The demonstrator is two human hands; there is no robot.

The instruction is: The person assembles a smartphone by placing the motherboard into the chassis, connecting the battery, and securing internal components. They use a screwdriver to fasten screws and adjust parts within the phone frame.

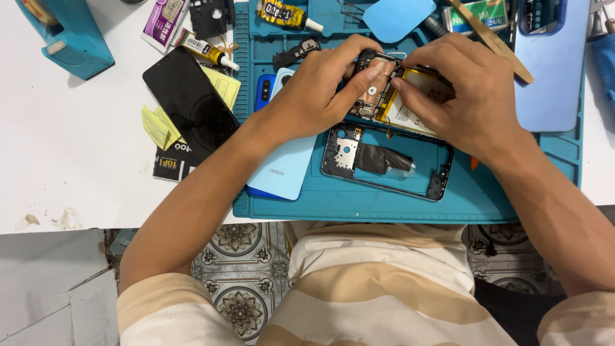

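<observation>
Opened phone [400,96] mostly under both hands, blue tool [603,51] cut by right edge

Teal work mat [397,205]; pale blue back cover [285,168]; yellow battery [410,106]; black screen [189,102]; cream-striped shirt [384,288]; patterned floor tiles [240,256]

Both bare forearms reach forward from striped beige sleeves and converge at the middle. The left hand [317,90] lies palm down, wrist bent slightly inward, fingers curled, thumb stretched out flat and pressing down. The right hand [464,96] arches opposite, knuckles raised, its fingertips [405,86] pinched close beside the left thumb.
</observation>
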